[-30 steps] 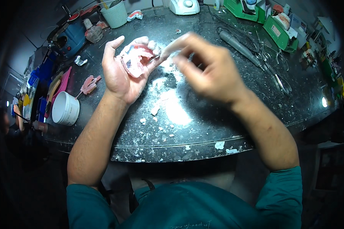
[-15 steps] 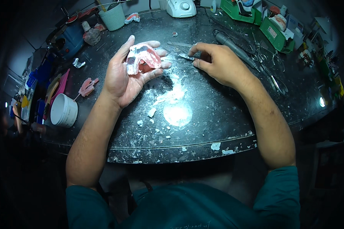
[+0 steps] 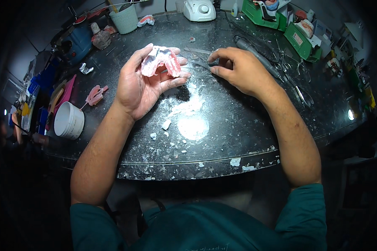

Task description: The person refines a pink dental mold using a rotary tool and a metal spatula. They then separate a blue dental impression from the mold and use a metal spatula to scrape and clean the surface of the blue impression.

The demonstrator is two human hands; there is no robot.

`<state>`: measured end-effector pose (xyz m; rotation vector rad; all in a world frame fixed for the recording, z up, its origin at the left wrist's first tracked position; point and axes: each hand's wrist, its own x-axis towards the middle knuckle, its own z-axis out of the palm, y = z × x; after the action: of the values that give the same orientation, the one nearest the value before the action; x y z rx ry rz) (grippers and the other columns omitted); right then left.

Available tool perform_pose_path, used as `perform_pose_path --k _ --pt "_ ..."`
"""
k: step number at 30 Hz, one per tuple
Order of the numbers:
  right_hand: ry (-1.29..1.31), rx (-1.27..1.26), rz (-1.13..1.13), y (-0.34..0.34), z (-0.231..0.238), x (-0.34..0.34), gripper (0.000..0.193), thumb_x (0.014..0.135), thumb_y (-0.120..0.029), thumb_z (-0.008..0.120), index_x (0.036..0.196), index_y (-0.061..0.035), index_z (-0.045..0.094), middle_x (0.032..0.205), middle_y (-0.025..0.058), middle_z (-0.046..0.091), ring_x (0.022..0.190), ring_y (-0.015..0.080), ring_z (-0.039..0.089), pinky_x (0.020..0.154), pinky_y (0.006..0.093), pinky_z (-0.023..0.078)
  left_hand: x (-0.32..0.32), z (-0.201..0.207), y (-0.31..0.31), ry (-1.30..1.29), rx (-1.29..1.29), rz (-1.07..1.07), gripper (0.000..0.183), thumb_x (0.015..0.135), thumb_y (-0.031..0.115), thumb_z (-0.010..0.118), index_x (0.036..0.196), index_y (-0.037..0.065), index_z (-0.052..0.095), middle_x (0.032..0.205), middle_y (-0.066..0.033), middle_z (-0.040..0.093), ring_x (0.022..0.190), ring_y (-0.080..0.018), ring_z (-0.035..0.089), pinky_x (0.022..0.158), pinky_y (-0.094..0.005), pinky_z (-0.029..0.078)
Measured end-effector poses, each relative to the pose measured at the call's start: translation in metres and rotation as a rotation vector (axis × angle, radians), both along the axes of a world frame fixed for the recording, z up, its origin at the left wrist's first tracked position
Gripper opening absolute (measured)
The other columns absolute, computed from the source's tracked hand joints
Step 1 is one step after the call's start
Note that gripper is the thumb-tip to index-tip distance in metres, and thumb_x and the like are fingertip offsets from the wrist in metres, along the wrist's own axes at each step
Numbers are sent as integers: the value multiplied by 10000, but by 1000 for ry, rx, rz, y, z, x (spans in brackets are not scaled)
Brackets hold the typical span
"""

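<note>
My left hand (image 3: 139,83), palm up and dusted with white powder, has its fingers curled round a pink horseshoe-shaped denture (image 3: 172,62). White plaster coats much of the denture, and dark patches show on its upper part. To the right, my right hand (image 3: 233,67) pinches a slim metal tool (image 3: 202,64) between thumb and fingertips, low over the table. Its thin end points left towards the denture, apart from it; most of its handle is hidden by the hand. Just beyond the fingertips lies a flat metal strip (image 3: 197,50).
White plaster crumbs (image 3: 166,124) and powder lie on the black table (image 3: 230,125). A grey rotary handpiece (image 3: 255,53) and scissors-like tools (image 3: 295,85) sit right. Left are a white tub (image 3: 69,120) and a pink piece (image 3: 95,95). Green bins (image 3: 302,41) stand back right.
The denture has tilted in my left hand, so its open end now faces more towards me. The tool in my right hand has turned, its bright face now dark.
</note>
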<state>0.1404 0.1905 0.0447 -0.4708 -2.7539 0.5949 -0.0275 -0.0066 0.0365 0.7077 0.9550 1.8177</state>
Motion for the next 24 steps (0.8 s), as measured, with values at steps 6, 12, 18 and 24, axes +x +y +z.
perform_pose_path --k 6,12,18,24 --pt "11 139 -500 52 11 17 467 847 -362 789 1157 -43 649 1144 172 660 1049 313 671 903 442 530 1 3 0 30 -17 -24 630 1034 455 443 1288 -111 552 1018 -219 674 858 -281 706 688 -319 594" --pt "-68 93 -517 59 20 26 504 799 -408 831 1084 -37 642 932 132 682 898 261 675 781 391 524 2 3 0 98 -39 44 572 1001 465 493 1162 -72 607 957 -202 680 754 -261 717 572 -274 581" --pt "-132 -224 0 35 14 15 432 743 -424 882 886 -62 695 726 -1 600 704 121 554 650 293 457 -1 -1 0 1 15 -42 611 1017 505 394 1140 -56 603 975 -205 666 826 -261 708 673 -337 609" --pt "-180 -54 85 25 9 11 261 891 -277 756 1019 -55 709 797 44 675 707 152 623 693 333 507 3 0 1 78 2 -2 597 1038 472 360 1181 -61 587 978 -197 659 859 -251 688 722 -378 611"
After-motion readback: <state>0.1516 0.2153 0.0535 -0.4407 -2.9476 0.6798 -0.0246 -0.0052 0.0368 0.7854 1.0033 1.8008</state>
